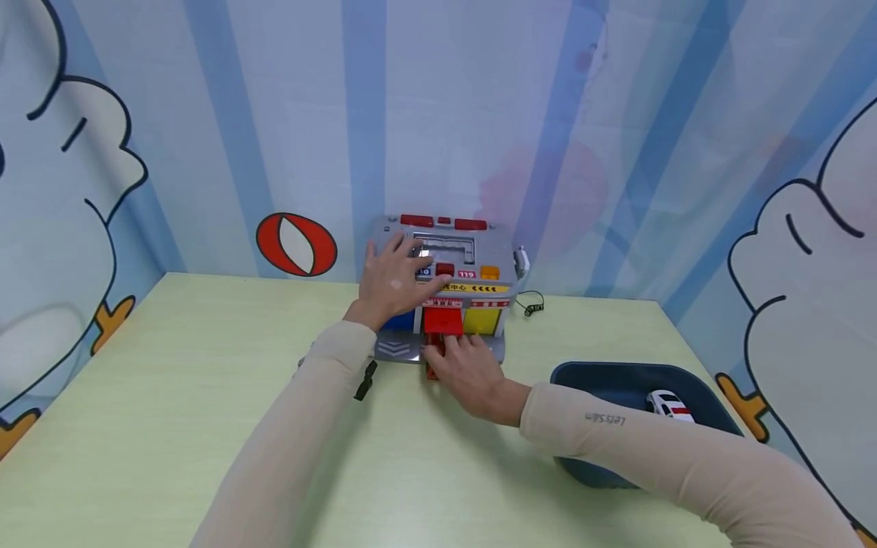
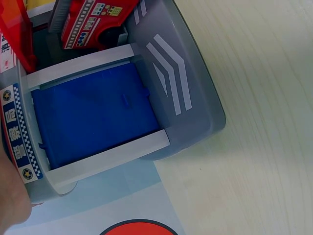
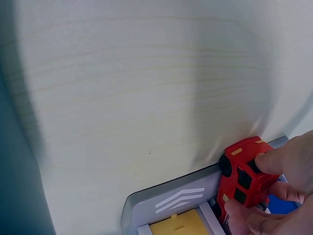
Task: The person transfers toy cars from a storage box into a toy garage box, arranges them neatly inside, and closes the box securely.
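A grey toy garage (image 1: 495,262) stands against the backdrop, its middle red door (image 1: 443,320) swung up. My left hand (image 1: 392,283) lies spread on the garage's top left part. With its fingers round a red toy fire vehicle (image 3: 243,177), my right hand (image 3: 288,181) holds it at the middle doorway, partly on the grey ramp. In the left wrist view the vehicle (image 2: 93,24) has its far end by the raised red door (image 2: 17,32). The blue door (image 2: 98,112) and the yellow door (image 3: 180,225) on either side are down.
A dark blue bin (image 1: 582,373) with a white toy car (image 1: 670,405) in it stands at the right, under my right forearm. A small black object (image 1: 366,380) lies left of the ramp's front, and a coiled black cord (image 1: 531,304) lies right of the garage.
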Demonstrator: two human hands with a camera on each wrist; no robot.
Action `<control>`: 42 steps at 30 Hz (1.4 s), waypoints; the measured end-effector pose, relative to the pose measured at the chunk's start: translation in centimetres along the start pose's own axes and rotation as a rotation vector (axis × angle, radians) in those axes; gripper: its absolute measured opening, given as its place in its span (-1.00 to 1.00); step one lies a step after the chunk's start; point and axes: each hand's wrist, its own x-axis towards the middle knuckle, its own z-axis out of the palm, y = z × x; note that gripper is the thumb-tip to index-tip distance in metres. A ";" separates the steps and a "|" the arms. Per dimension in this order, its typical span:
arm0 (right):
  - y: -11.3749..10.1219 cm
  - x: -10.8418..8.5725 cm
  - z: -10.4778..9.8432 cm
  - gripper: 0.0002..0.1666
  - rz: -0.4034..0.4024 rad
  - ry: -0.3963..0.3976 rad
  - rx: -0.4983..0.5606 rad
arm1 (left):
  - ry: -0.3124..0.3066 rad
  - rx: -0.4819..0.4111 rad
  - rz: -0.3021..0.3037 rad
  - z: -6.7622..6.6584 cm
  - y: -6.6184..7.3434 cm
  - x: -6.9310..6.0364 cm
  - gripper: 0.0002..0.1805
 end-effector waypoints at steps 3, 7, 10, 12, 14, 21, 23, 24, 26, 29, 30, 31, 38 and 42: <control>-0.1 0.0 -0.1 -0.37 0.008 -0.011 0.006 | 0.000 -0.004 -0.003 0.0 0.0 0.0 -0.29; 0.0 0.0 -0.2 -0.41 0.016 -0.014 0.023 | 0.000 -0.001 -0.003 0.1 0.1 0.1 -0.30; 0.1 -0.1 -0.2 -0.42 0.020 -0.005 0.031 | 0.000 0.001 -0.003 0.1 0.1 0.1 -0.30; 0.2 -0.1 -0.2 -0.42 0.019 0.004 0.032 | 0.001 0.001 -0.004 0.1 0.1 0.2 -0.29; 0.2 -0.1 -0.2 -0.42 0.022 0.008 0.033 | 0.002 0.000 -0.003 0.1 0.2 0.2 -0.29; 0.2 -0.1 -0.1 -0.41 0.039 0.006 0.014 | -0.005 -0.008 -0.006 0.0 0.1 0.1 -0.29; 0.3 -0.1 -0.1 -0.41 0.045 -0.005 -0.005 | -0.006 -0.008 -0.007 0.0 0.1 0.1 -0.29; 0.3 -0.1 -0.1 -0.41 0.050 -0.010 -0.012 | -0.007 -0.011 -0.007 0.0 0.1 0.1 -0.29; 0.3 -0.1 -0.2 -0.43 0.059 -0.022 -0.017 | -0.009 -0.010 -0.007 0.1 0.0 0.0 -0.29; 0.3 -0.2 -0.1 -0.46 0.067 -0.018 -0.003 | -0.011 -0.005 -0.006 0.1 0.0 0.0 -0.29; 0.3 -0.2 -0.1 -0.45 0.068 -0.013 0.008 | -0.012 -0.004 -0.006 0.1 0.0 0.0 -0.29; 0.3 -0.3 -0.1 -0.45 0.067 -0.012 0.019 | -0.011 -0.004 -0.006 0.1 0.0 0.0 -0.29; 0.2 -0.6 -0.6 -0.19 0.055 -0.090 0.151 | -0.006 -0.019 -0.011 0.2 0.0 0.0 -0.30; 0.2 -0.7 -1.1 -0.05 0.040 -0.148 0.197 | -0.008 -0.033 -0.019 0.1 0.0 0.0 -0.29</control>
